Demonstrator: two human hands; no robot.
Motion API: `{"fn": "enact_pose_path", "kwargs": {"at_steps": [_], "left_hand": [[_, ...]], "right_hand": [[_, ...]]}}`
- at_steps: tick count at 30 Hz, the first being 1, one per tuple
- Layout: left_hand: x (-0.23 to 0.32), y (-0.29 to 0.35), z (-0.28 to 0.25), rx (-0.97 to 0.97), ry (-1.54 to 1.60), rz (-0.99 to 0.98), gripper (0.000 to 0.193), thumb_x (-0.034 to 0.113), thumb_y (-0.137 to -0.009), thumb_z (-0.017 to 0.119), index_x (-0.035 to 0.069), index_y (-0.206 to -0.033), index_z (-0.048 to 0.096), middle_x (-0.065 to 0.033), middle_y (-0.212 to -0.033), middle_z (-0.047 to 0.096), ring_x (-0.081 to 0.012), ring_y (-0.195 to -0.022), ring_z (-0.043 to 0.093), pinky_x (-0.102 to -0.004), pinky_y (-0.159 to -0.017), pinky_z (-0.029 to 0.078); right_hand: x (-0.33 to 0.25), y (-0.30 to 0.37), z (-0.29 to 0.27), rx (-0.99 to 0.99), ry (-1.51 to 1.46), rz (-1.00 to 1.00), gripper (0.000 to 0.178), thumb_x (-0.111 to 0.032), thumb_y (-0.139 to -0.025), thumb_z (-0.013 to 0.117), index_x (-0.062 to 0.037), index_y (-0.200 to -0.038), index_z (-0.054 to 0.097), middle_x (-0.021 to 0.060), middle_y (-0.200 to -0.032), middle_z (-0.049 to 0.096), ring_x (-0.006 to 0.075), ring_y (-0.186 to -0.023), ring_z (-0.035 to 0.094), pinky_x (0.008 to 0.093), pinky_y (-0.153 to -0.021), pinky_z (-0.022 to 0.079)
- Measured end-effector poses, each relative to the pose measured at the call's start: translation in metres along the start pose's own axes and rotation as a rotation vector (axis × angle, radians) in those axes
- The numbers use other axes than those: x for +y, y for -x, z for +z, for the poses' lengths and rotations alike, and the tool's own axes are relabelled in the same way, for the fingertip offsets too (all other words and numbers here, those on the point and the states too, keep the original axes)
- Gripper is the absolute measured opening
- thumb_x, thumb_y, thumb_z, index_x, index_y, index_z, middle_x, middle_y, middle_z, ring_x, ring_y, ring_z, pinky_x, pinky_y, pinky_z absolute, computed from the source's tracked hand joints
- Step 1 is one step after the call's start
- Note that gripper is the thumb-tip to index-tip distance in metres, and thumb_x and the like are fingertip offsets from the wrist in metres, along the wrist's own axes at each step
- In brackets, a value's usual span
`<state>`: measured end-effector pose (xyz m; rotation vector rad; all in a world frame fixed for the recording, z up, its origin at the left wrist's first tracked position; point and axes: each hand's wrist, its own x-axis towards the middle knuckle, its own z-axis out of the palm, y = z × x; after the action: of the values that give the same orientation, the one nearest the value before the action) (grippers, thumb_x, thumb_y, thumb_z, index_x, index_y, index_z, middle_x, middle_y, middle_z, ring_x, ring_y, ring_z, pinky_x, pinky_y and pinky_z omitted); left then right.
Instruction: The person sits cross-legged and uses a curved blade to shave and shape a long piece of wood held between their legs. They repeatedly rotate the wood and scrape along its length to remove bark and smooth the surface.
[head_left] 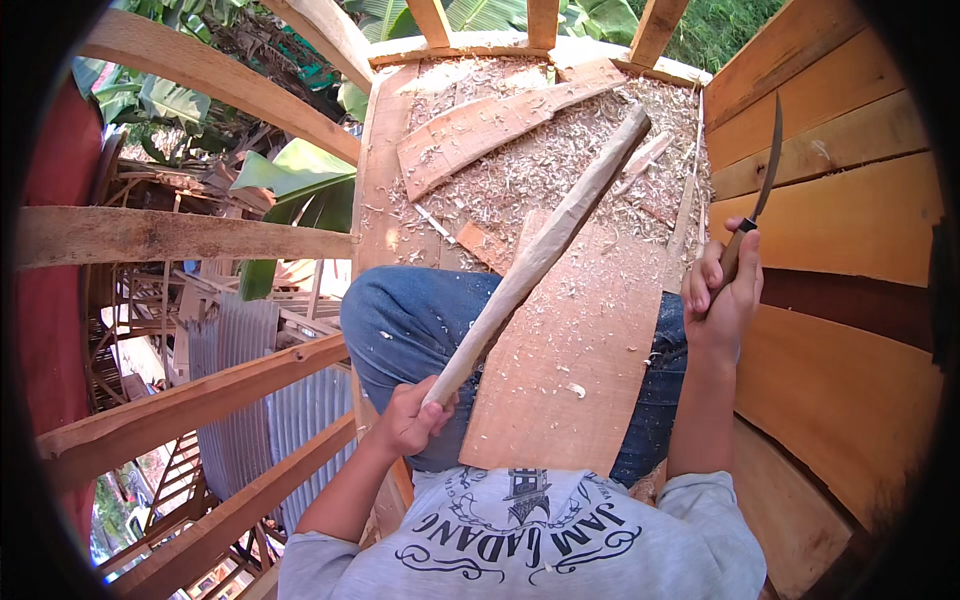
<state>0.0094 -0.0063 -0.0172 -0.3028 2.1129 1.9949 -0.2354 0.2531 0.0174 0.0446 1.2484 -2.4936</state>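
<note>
My left hand (415, 420) is closed around the near end of a long, peeled wooden stick (540, 260). The stick slants away to the upper right, its far end over the shavings. In my right hand (728, 280) is a knife (768, 180) with a wooden handle and a narrow, curved blade. Its blade points up and away, apart from the stick. A flat wooden board (570, 370) lies across my lap under the stick, with a few curled shavings on it.
Wood shavings (490, 160) cover the floor ahead, around a larger wood offcut (490, 130) and smaller scraps. A plank wall (830, 210) rises close on my right. Wooden railing bars (190, 237) stand at the left, with corrugated sheets (240, 370) beyond and below.
</note>
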Motion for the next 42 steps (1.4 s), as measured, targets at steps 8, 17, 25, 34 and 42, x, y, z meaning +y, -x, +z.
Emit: {"fn": "enact_pose_path", "kwargs": {"at_steps": [8,17,25,34,42], "left_hand": [[0.005,-0.001,0.000,0.016,-0.032,-0.006,0.041,0.036,-0.097,0.039,-0.002,-0.094,0.054,-0.0014,-0.057,0.047,-0.0101,-0.047,0.047,-0.0241,-0.046,0.040],[0.014,-0.004,0.014,0.111,-0.217,0.013,0.049,0.040,-0.097,0.034,-0.005,-0.094,0.053,-0.0027,-0.059,0.046,-0.0101,-0.047,0.047,-0.0237,-0.044,0.039],[0.005,0.001,0.023,0.193,-0.444,0.128,0.035,0.028,-0.094,0.043,-0.004,-0.101,0.054,-0.0096,-0.064,0.054,-0.0238,-0.054,0.058,-0.0322,-0.051,0.045],[-0.003,0.003,0.024,0.238,-0.451,0.214,0.033,0.022,-0.090,0.052,-0.005,-0.108,0.053,-0.0152,-0.067,0.058,-0.0321,-0.058,0.062,-0.0376,-0.053,0.047],[-0.010,0.012,0.020,0.207,-0.453,0.238,0.028,0.020,-0.091,0.049,-0.004,-0.104,0.053,-0.0178,-0.066,0.057,-0.0358,-0.057,0.060,-0.0393,-0.052,0.046]], "right_hand": [[0.042,0.055,-0.002,-0.316,0.359,0.029,0.020,-0.011,-0.090,0.056,-0.0026,-0.103,0.043,0.0035,-0.065,0.053,0.0058,-0.045,0.047,0.0207,-0.040,0.035],[0.036,0.052,0.011,-0.264,1.134,-0.308,0.014,-0.011,-0.086,0.060,-0.0019,-0.095,0.056,0.0072,-0.059,0.053,0.0176,-0.046,0.052,0.0285,-0.046,0.041],[0.024,0.032,0.032,-0.091,1.504,-0.443,0.035,-0.034,-0.078,0.072,-0.0057,-0.069,0.053,0.0059,-0.054,0.051,0.0204,-0.045,0.052,0.0317,-0.043,0.038],[0.025,0.009,0.033,-0.021,1.733,-0.697,0.049,-0.048,-0.076,0.069,-0.0069,-0.061,0.047,0.0050,-0.051,0.044,0.0210,-0.043,0.047,0.0337,-0.042,0.034],[-0.015,-0.041,-0.026,0.455,1.344,-0.517,0.057,-0.049,-0.087,0.059,-0.0028,-0.059,0.044,0.0011,-0.047,0.034,0.0116,-0.047,0.031,0.0294,-0.045,0.028]]}}
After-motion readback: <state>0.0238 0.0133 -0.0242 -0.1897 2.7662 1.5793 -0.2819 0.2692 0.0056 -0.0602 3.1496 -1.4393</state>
